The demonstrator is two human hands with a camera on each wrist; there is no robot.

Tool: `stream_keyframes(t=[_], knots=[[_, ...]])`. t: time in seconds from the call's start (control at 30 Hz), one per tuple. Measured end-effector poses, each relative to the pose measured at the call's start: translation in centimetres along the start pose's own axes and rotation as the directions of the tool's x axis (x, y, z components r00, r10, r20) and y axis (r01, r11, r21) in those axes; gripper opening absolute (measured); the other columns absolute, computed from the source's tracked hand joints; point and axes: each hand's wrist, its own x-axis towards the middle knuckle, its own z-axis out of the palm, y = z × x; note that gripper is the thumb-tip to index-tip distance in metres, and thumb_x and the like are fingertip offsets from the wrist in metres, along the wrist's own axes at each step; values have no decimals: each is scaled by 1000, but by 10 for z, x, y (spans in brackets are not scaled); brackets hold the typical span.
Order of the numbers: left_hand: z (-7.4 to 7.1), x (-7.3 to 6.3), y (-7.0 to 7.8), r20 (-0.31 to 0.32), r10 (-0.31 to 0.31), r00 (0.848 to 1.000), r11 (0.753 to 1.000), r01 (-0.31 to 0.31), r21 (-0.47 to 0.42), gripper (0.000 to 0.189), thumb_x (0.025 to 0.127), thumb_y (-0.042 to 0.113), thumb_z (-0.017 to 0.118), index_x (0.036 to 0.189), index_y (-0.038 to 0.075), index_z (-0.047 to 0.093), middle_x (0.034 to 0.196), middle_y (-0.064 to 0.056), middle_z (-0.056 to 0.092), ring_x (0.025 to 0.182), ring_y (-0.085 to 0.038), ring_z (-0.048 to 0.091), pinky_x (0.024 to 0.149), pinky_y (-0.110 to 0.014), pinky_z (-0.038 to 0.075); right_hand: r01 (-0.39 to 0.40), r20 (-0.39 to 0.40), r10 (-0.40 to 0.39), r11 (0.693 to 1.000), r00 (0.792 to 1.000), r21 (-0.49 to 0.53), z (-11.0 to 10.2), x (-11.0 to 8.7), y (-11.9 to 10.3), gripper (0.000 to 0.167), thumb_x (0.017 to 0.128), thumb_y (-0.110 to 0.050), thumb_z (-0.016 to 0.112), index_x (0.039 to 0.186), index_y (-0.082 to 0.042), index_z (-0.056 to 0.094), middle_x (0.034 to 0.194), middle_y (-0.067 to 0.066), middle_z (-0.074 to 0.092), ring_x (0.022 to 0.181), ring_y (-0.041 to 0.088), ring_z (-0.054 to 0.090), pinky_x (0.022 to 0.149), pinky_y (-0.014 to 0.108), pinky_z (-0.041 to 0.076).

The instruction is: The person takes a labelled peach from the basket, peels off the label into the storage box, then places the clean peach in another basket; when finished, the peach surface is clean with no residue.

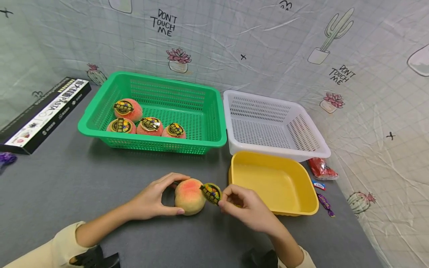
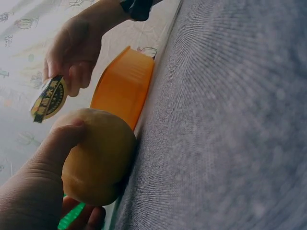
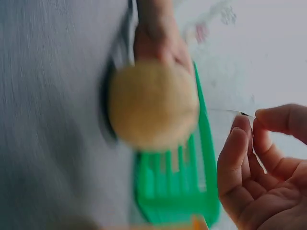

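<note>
Over the remote feed I am seeing the peach (image 1: 190, 199) presenting a matt, smooth skin. The round label (image 1: 212, 193) is gleaming like glossy printed film. Green basket (image 1: 201, 143), white basket (image 1: 278, 149) and yellow tub (image 1: 275, 186) are showing smooth plastic. The tabletop (image 2: 216, 120) is looking like matt, finely textured cloth; the backdrop (image 1: 214, 22), creased shiny sheeting.

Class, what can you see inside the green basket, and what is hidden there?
Four peaches, each bearing a black-and-gold label, sit in the green basket. The floor beneath them is covered; the near wall hides the front three's lower parts.
</note>
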Motion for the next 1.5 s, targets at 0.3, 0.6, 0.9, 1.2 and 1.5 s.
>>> stream_keyframes(t=[0.3,0.6,0.9,1.2,1.5], knots=[[1,-4,-6,8,-8,1000,1000,8,-5,73,70,26,86,132,12,49,125,2,54,102,-13,55,85,-32,46,-25,-272,-19,987,962,-159,-62,-19,21,5,89,3,61,86,0,59,74,7,62,62,20,59,56,27,50],[-5,0,13,-12,2,1000,1000,-2,-3,70,69,16,86,129,6,51,123,-1,55,103,-13,55,84,-33,47,-287,-161,260,940,952,-183,-84,-12,50,11,91,-7,64,92,3,61,73,7,62,65,25,60,63,31,52],[-7,5,29,-6,4,1000,1000,-4,-29,68,70,13,85,128,4,51,122,-3,55,102,-13,55,84,-32,47,-279,-89,265,885,960,-373,-74,3,63,10,86,-9,69,83,-2,63,71,-1,59,63,13,53,57,24,45],[-6,3,22,10,-25,1000,999,25,-40,69,70,15,85,129,6,51,124,-1,54,100,-14,56,83,-35,47,-248,-111,224,817,968,-520,-64,8,65,11,81,-7,72,75,-11,64,68,-5,59,63,9,52,59,26,43],[1,-3,-6,33,-41,999,998,42,-43,75,70,25,86,134,13,48,127,2,52,103,-13,55,86,-32,46,-278,-179,212,732,961,-622,-60,10,60,9,81,-11,74,77,-15,66,60,-6,52,55,10,46,51,27,38]])
